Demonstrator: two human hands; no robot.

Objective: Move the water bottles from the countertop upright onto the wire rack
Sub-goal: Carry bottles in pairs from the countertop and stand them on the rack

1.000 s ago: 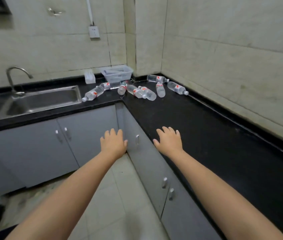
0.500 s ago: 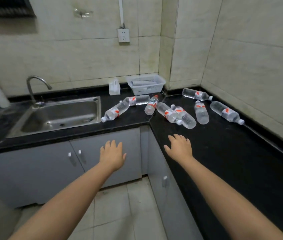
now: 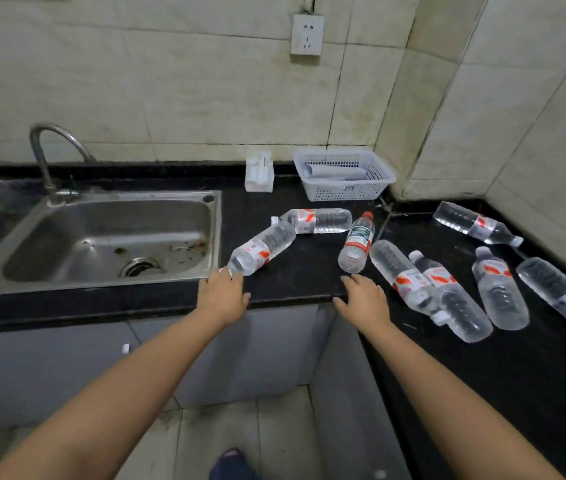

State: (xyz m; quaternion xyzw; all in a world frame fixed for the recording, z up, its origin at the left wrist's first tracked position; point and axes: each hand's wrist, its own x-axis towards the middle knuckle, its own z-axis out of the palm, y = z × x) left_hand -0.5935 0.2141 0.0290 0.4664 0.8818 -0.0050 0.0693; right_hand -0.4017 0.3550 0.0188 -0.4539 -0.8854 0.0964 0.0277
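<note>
Open left hand [image 3: 223, 296] and open right hand [image 3: 364, 299] reach toward toppled water bottles [image 3: 262, 248] at twelve o'clock on the desk [image 3: 302, 271], poised for grasping.

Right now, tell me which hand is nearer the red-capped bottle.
Right. The right hand sits just below the red-capped bottle; the left hand is farther left, by another bottle.

We see eight water bottles lying flat on the black countertop [image 3: 302, 275]. Our left hand [image 3: 222, 297], fingers straight, reaches the cap end of the nearest bottle [image 3: 262, 247] at twelve o'clock; our right hand [image 3: 364, 301] hovers just below the red-capped bottle [image 3: 357, 242].
</note>
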